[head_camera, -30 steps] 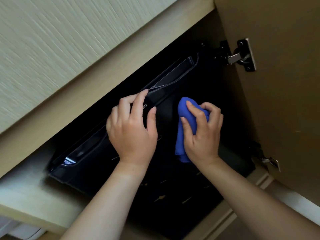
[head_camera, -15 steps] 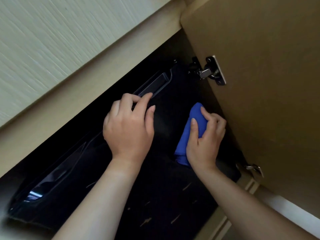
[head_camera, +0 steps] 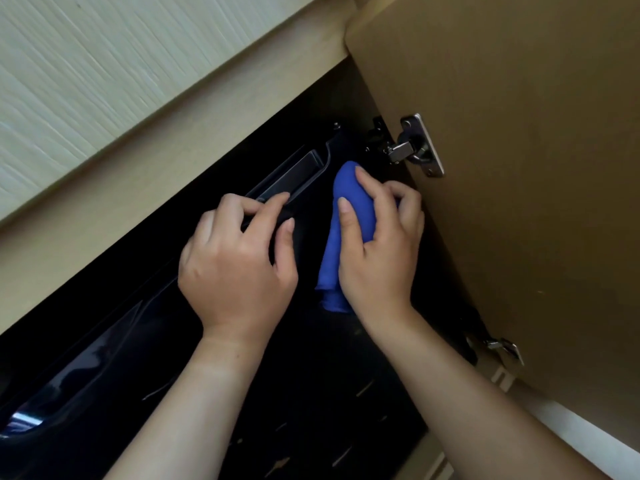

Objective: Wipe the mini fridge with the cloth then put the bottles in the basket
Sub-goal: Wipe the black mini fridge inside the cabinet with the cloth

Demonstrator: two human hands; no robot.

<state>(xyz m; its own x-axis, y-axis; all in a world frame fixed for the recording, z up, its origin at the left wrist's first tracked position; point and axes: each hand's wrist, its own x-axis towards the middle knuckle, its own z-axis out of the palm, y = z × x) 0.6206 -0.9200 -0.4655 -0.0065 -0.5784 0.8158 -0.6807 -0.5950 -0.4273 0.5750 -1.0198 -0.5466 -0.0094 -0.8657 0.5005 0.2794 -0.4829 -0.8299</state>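
The black mini fridge (head_camera: 304, 375) sits inside a wooden cabinet and fills the middle of the view. A recessed handle groove runs along its top edge. My left hand (head_camera: 239, 268) grips that top edge, its fingers hooked into the groove. My right hand (head_camera: 377, 254) holds a bunched blue cloth (head_camera: 346, 220) and presses it against the fridge front near the upper right corner. No bottles and no basket are in view.
The open brown cabinet door (head_camera: 519, 168) stands close on the right, hung on a metal hinge (head_camera: 412, 147) above and a second hinge (head_camera: 502, 348) below. A light wooden countertop edge (head_camera: 173, 116) runs diagonally above the fridge.
My right hand has slid the blue cloth up toward the fridge's upper right corner. The view has shifted, so the cabinet door now looms closer. My left hand keeps its grip on the top edge.
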